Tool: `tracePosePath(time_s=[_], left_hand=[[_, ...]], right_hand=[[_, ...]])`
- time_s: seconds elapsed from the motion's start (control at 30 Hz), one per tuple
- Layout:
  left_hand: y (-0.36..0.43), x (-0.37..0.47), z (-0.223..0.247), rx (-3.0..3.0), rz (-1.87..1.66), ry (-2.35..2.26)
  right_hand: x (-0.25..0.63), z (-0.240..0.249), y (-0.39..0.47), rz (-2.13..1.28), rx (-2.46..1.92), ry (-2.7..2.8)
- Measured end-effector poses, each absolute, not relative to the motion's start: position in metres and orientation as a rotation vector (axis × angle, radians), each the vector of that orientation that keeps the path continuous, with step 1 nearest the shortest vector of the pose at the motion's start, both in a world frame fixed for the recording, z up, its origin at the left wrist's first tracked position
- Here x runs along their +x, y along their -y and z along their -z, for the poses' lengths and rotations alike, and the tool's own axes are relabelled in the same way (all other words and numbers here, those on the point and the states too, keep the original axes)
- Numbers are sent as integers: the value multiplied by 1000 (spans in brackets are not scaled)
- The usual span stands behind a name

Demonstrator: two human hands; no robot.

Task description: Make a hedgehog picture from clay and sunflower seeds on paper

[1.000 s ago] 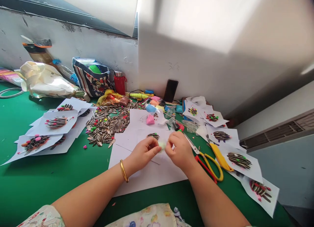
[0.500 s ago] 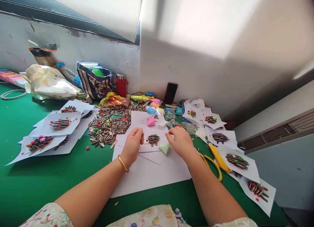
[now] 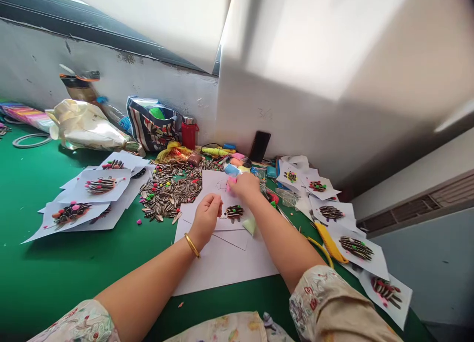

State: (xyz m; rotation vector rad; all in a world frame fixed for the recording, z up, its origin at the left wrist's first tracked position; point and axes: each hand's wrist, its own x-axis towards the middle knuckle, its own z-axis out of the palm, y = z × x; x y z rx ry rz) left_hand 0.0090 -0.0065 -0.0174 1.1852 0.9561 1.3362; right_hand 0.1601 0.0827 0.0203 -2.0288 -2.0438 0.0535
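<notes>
My right hand [image 3: 247,186] is stretched over the paper, its fingertips closed on a lump of pink clay [image 3: 232,183]. My left hand [image 3: 208,214] rests at the left edge of a hedgehog picture [image 3: 219,225], fingers curled together; whatever they hold is hidden. The picture's hedgehog body [image 3: 235,212] is made of striped sunflower seeds with small green dots. A pale green clay packet [image 3: 250,226] lies beside it, partly under my right forearm. Above it is another sheet [image 3: 212,181] with a drawn outline. Larger white paper [image 3: 225,270] lies underneath.
A heap of sunflower seeds [image 3: 168,196] spreads to the left. Finished hedgehog pictures [image 3: 101,185] are stacked at the left, others [image 3: 356,247] at the right near a yellow-handled tool [image 3: 329,243]. A phone [image 3: 260,145] leans on the wall; a red bottle [image 3: 189,133] stands by a striped bag [image 3: 151,127].
My right hand has moved forward and left from beside the hedgehog picture to the pink clay. My left hand stays by the picture. The whole view has shifted slightly.
</notes>
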Motion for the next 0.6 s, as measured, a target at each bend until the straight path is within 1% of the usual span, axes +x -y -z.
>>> tracePosePath(time_s=[0.1, 0.17, 0.27, 0.33, 0.4, 0.47, 0.6], left_hand=[[7, 10, 16, 1092, -1379, -938], [9, 11, 14, 1045, -1343, -894], [16, 13, 10, 1078, -1208, -778], [19, 14, 8, 1101, -1164, -741], [19, 14, 8, 1082, -1179, -753], [18, 13, 8, 1049, -1219, -789], [15, 13, 10, 1078, -1231, -796]], right_hand=[[166, -35, -64, -51, -1898, 2051], [169, -43, -41, -95, -1768, 2125], [173, -45, -3, -307, -1419, 2295], [182, -39, 17, -444, -1314, 2269], [198, -30, 30, -466, -1356, 2112], [217, -20, 36, -361, -1476, 2046], [242, -4, 39, -438, -1612, 2247]])
